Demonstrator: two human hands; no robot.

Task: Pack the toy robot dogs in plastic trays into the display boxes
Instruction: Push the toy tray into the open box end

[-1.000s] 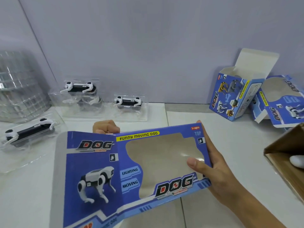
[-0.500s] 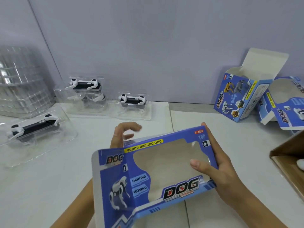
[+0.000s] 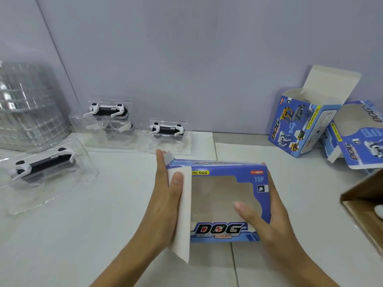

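A blue windowed display box (image 3: 219,230) marked "DOG" is held over the white table (image 3: 83,235) at the centre. My left hand (image 3: 163,206) grips its left end, thumb pressed on a folded white flap (image 3: 183,220). My right hand (image 3: 265,226) grips the right end with the thumb on the clear window. Toy robot dogs, black and white, lie in clear plastic trays: one at near left (image 3: 44,162), one on a stacked tray at the back (image 3: 107,110), one beside it (image 3: 167,129).
An open-topped display box (image 3: 298,125) stands at back right, with another box (image 3: 360,139) lying beside it. A brown cardboard carton (image 3: 364,204) sits at the right edge. A tall stack of clear trays (image 3: 27,104) fills the far left corner.
The flat box has been squared up and swung level. Its left panel is now folded in as a white flap, and my left hand has come round from behind to grip that end.
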